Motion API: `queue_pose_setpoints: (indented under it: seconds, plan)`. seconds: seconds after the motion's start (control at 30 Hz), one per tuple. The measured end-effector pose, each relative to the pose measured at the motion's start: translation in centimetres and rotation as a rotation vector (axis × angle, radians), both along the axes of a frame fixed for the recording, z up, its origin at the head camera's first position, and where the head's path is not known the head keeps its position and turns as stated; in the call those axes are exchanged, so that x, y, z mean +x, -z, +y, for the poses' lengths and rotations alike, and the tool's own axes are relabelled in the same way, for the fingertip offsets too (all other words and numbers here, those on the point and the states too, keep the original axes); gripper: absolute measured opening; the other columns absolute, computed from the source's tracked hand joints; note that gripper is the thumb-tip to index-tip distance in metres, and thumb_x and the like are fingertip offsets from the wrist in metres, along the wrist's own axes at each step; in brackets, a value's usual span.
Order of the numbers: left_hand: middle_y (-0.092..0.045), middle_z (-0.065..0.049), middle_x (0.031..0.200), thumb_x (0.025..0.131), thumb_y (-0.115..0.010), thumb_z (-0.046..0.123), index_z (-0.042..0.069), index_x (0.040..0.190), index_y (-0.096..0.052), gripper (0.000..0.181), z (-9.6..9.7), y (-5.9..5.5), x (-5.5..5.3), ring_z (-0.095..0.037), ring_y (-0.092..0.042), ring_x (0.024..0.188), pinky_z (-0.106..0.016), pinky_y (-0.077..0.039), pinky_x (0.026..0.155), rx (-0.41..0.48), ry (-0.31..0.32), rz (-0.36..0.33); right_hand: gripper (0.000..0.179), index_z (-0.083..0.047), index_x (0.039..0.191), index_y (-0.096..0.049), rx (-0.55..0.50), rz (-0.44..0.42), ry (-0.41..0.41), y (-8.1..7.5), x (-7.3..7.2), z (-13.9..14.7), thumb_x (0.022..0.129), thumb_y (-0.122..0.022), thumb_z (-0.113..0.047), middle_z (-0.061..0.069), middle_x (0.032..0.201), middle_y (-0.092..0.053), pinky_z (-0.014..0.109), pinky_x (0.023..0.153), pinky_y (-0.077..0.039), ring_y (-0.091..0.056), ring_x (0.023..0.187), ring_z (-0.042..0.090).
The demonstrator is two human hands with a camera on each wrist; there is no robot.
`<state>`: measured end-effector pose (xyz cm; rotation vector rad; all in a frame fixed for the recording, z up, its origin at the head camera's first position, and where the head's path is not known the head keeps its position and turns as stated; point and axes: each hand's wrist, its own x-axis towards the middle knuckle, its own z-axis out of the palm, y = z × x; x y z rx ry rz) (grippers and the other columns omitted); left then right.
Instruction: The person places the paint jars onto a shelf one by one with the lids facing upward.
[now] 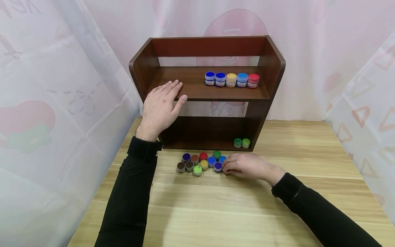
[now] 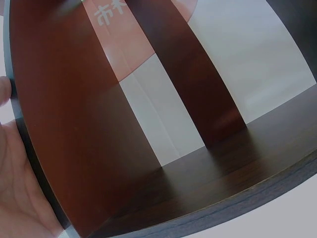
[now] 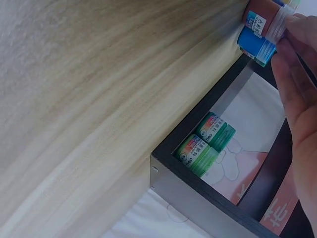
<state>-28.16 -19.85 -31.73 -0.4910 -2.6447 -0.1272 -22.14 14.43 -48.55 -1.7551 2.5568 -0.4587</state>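
My left hand (image 1: 162, 104) rests with extended fingers on the left end of the upper board of a dark brown two-tier shelf (image 1: 210, 46). In the left wrist view, part of that hand (image 2: 22, 183) lies against a board edge. Down on the table, my right hand (image 1: 248, 166) pinches the lid of a brown paint jar (image 3: 262, 19), mostly covered by the fingers in the head view. Beside it are a blue jar (image 3: 256, 43) and a purple-lidded jar (image 1: 217, 167). Several more paint jars, including a light green one (image 1: 197, 170), stand in a cluster before the shelf.
Several jars, one of them yellow-lidded (image 1: 231, 80), stand in a row at the upper tier's right. Two green jars (image 1: 237, 142) occupy the lower tier's right corner. Printed curtains (image 1: 308, 68) enclose the wooden table (image 1: 234, 219) at the back and sides.
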Motion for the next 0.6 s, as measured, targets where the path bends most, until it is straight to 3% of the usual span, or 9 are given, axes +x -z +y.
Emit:
queue_pose_setpoints:
  seconds: [0.23,0.6]
  plan:
    - [-0.037,-0.001,0.166,0.106,-0.015,0.067,0.02,0.163,-0.038,0.078,0.1,-0.1,0.1,-0.018,-0.028,0.154,-0.042,-0.02,0.126,-0.004,-0.002,0.002,0.017,-0.018,0.111,-0.079,0.011,-0.054,0.077,-0.2,0.4,0.0,0.094,-0.077,-0.017,-0.006,0.115,-0.071,0.031,0.098,-0.055,-0.062,0.112,0.01]
    - [-0.038,-0.001,0.166,0.106,-0.015,0.067,0.019,0.163,-0.038,0.078,0.1,0.0,0.1,-0.018,-0.029,0.154,-0.042,-0.021,0.126,-0.004,-0.005,0.004,0.011,-0.012,0.101,-0.078,-0.064,-0.197,0.287,-0.8,1.9,-1.1,0.09,-0.08,-0.015,0.0,0.101,-0.07,0.031,0.08,-0.058,-0.065,0.091,0.016]
